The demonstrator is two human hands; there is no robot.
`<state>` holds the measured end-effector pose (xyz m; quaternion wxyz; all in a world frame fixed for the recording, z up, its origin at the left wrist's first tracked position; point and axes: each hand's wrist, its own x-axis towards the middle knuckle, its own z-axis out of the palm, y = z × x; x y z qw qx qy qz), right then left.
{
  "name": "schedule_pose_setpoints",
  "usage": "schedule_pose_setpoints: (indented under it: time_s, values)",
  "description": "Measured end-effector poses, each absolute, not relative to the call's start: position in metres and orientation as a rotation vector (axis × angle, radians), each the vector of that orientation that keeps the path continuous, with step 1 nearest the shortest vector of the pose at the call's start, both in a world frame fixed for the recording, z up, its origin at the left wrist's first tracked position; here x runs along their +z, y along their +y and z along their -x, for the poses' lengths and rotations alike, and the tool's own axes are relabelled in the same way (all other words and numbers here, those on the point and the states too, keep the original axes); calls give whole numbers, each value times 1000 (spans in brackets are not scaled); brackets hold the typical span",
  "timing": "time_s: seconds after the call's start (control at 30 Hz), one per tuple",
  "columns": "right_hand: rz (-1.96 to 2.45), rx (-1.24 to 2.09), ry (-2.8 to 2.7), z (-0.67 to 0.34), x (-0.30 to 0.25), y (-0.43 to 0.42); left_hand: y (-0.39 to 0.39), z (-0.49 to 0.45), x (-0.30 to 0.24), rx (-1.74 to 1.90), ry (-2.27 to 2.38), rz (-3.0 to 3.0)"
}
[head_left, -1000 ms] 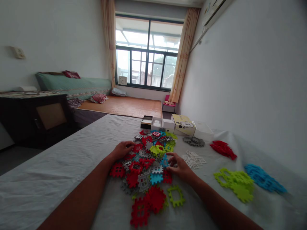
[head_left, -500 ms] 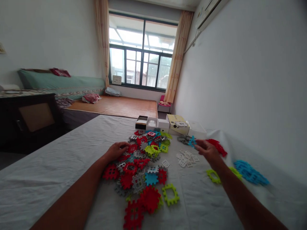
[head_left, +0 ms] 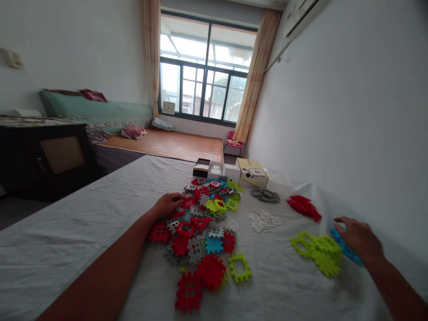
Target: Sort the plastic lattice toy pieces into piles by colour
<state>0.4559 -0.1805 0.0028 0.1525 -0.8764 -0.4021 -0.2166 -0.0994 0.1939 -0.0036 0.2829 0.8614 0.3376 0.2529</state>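
Note:
A mixed heap of red, grey, blue, green and white interlocking plastic pieces (head_left: 203, 223) lies in the middle of the white-clothed table (head_left: 100, 223). My left hand (head_left: 169, 203) rests palm down on the heap's left edge, touching red pieces, holding nothing. My right hand (head_left: 359, 238) is far to the right, palm down over a pile of blue pieces (head_left: 349, 257), mostly covering it. Whether a piece is in its fingers is hidden. Just left of that hand lies a pile of green pieces (head_left: 317, 252).
Sorted piles sit beyond: red pieces (head_left: 303, 206), grey pieces (head_left: 265, 195), small white pieces (head_left: 264, 219). Several small boxes (head_left: 254, 171) line the table's far edge. A wall runs close along the right. A bed (head_left: 167, 145) and a dark cabinet (head_left: 50, 151) stand beyond.
My right hand left the mixed heap, carried a blue piece past the grey and red piles, and now sits on the blue pile. My left hand stayed on the heap.

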Motion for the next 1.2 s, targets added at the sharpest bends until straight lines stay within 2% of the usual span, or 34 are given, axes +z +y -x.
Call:
schedule_pose_setpoints:
  time_s: [0.07,0.2,0.33,0.47,0.87,1.2]
  values:
    - [2331,-512,-1406,-397,21,-139,195,99,-5,670,904,-2311]
    - [1945,88,-1810,-265,38,-66,196,100,-5,672,888,-2338]
    - [1625,254,-2202,-186,32,-32,193,100,-2,664,893,-2341]
    - [1596,348,-2220,-178,16,-26,194,101,-3,671,896,-2346]
    - [1586,328,-2194,-199,5,-37,192,99,-1,664,899,-2328]
    - [1947,-312,-2228,-183,5,-33,194,99,-5,670,887,-2338]
